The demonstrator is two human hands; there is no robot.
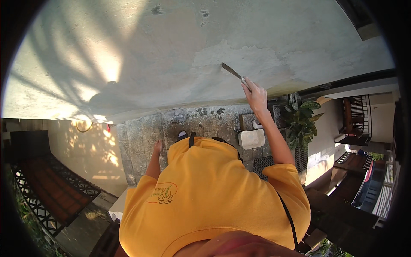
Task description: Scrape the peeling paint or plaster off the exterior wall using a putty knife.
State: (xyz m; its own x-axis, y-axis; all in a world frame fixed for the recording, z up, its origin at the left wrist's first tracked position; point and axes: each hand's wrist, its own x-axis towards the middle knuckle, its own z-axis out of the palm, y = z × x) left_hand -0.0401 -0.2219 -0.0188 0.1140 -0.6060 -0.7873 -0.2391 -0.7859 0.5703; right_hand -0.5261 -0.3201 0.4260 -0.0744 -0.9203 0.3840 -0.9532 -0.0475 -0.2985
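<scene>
In the head view, your right hand [257,96] is clenched around the handle of a scraper [232,71], whose blade tip touches the grey wall [180,51]. Your left hand [157,147] hangs down open, holding nothing, near the stone floor [137,141].

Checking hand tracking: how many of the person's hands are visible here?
2. The right hand is raised against the wall, gripping a scraper. The left hand hangs low by the stone paving, holding nothing.

Metal scraper [231,71], blade tip against grey wall [180,47]
</scene>
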